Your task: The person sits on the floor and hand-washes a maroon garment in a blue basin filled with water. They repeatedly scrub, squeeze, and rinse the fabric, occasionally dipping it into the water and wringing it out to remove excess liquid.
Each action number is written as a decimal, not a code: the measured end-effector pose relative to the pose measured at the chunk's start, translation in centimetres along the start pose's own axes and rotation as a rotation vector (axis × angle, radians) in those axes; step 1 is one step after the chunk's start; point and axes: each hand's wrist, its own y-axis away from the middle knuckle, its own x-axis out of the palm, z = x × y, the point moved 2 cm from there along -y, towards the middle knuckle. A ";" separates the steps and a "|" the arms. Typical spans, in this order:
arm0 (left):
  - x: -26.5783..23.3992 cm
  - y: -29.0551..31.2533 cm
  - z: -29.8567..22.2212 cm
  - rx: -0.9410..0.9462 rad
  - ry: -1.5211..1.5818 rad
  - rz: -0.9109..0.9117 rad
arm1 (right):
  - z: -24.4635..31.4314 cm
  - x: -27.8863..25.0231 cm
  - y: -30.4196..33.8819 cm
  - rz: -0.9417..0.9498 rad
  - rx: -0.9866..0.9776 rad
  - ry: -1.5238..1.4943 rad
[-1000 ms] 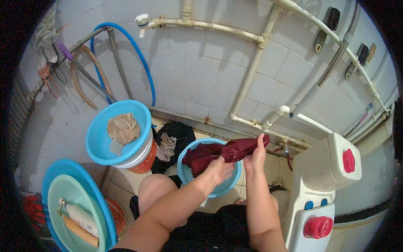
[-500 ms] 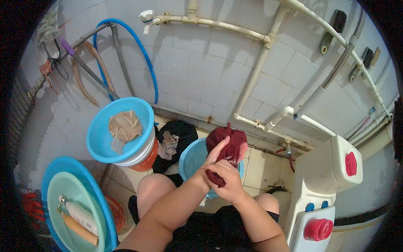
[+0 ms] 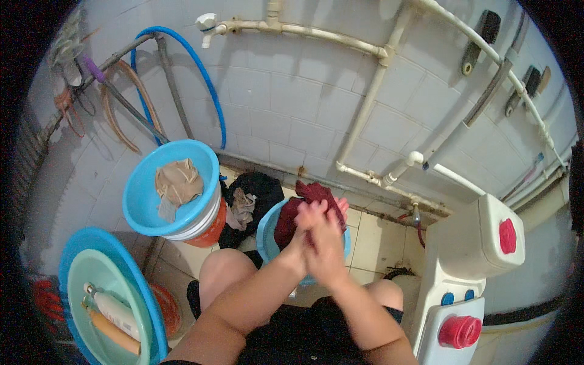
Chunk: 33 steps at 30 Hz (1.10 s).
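My two hands meet over a light blue basin (image 3: pixel 263 234) on the floor between my knees, with a wet-looking dark red cloth (image 3: pixel 317 193) bunched against them. My left hand (image 3: pixel 299 234) presses the cloth from the left, and part of the cloth hangs down into the basin on that side. Against it lies my right hand (image 3: pixel 325 246), its fingers closed over the cloth and smeared by motion. The cloth between the palms is hidden.
Left of the basin a blue basin (image 3: pixel 137 207) holding beige cloth (image 3: pixel 178 182) tops stacked buckets. Dark clothing (image 3: pixel 255 191) lies beside them. Nearer left, a green basin (image 3: pixel 82 267) holds a bottle (image 3: pixel 115 310). A white jug (image 3: pixel 474 243) with a red cap stands at right.
My right hand has moved up along the cloth, and both hands now press together. The cloth has spread left and lower into the basin. The view has shifted slightly.
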 end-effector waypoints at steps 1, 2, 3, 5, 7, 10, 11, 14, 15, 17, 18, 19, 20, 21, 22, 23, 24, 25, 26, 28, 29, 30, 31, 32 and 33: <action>0.3 -0.1 1.2 0.038 0.052 -0.111 | -2.7 0.0 -0.6 -0.036 0.101 -0.013; 3.2 0.6 0.6 -0.191 0.041 -0.304 | -5.6 -0.6 -1.4 -0.083 0.197 -0.015; 2.5 0.7 1.0 -0.218 0.041 -0.313 | -7.4 -1.4 -2.3 -0.148 0.309 0.119; 1.7 0.8 1.8 -0.293 0.064 -0.371 | -9.0 -1.3 -1.6 -0.114 0.433 -0.049; 0.2 0.3 1.3 -0.102 0.496 0.176 | -5.0 0.2 -0.3 -0.024 0.223 -0.102; -0.2 0.9 0.6 -0.034 0.372 0.061 | -5.3 0.4 -0.2 -0.012 0.174 -0.028; -0.2 1.1 0.7 -0.107 0.213 -0.113 | -5.6 0.4 0.4 -0.013 0.176 0.006; 4.4 1.0 -0.2 -0.106 0.036 -0.233 | -10.6 -1.1 -0.4 -0.203 0.461 -0.130; 4.5 0.9 -0.8 -0.092 0.066 -0.227 | -10.6 -2.0 -0.4 -0.158 0.632 -0.341; 5.2 0.4 -2.5 -0.013 0.084 -0.207 | -9.9 -2.6 0.1 -0.159 0.763 -0.739; 5.5 0.2 -3.5 0.060 0.075 -0.201 | -9.1 -2.9 0.5 -0.132 0.823 -0.868; 4.7 -0.5 -4.4 0.125 -0.004 -0.162 | -8.1 -3.4 0.8 -0.105 0.883 -0.997; 5.2 -0.5 -5.5 0.150 -0.044 -0.180 | -7.4 -3.5 1.3 -0.073 0.940 -1.131; 5.1 -0.7 -6.1 0.180 -0.037 -0.163 | -8.5 -3.6 1.9 0.004 0.916 -1.181; 5.0 -0.8 -6.4 0.210 -0.029 -0.147 | -8.5 -4.2 1.8 0.066 0.905 -1.331; 5.1 -0.6 -6.5 0.196 -0.063 -0.134 | -8.0 -5.0 1.5 0.129 0.889 -1.483; 5.3 -0.4 -6.4 0.182 -0.098 -0.122 | -7.3 -5.3 1.2 0.195 0.868 -1.633; 5.4 -0.2 -6.3 0.168 -0.132 -0.110 | -7.1 -5.2 1.0 0.186 0.894 -1.502; 5.4 -0.1 -5.9 0.169 -0.183 -0.094 | -6.8 -4.6 1.2 0.207 0.913 -1.467; 5.0 -0.4 -4.6 0.166 -0.286 -0.062 | -6.5 -2.4 2.0 0.243 0.948 -1.397; 5.3 -0.3 -4.2 0.173 -0.313 -0.098 | -6.3 -1.8 2.1 0.204 0.908 -1.293; 5.1 -0.4 -4.1 0.160 -0.331 -0.105 | -6.7 -1.6 2.0 0.096 0.903 -1.234; 4.4 -0.6 -3.9 0.147 -0.348 -0.112 | -7.1 -1.6 1.9 -0.012 0.895 -1.173; 3.4 -0.8 -3.6 0.134 -0.365 -0.121 | -7.7 -1.6 1.7 -0.115 0.888 -1.110; 2.2 -0.9 -3.1 -0.001 -0.435 -0.224 | -8.2 -1.7 1.1 -0.281 0.815 -1.051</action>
